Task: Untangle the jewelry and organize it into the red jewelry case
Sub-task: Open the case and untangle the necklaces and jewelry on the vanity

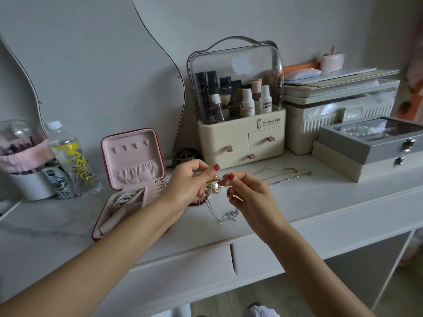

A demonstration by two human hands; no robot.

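Roughly early: pearl bracelet (pixel 124 198) already sits in the red jewelry case (pixel 131 179). Left hand (pixel 185 186) and right hand (pixel 247 193) both pinch the tangled cluster (pixel 215 185) between fingertips; silver chain (pixel 225 215) dangles below them, gold chains (pixel 288 173) beyond right fingers, all unsorted.

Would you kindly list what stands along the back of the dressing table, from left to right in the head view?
White cup → water bottle → red jewelry case → cosmetics organizer → ribbed cream box → grey jewelry box.
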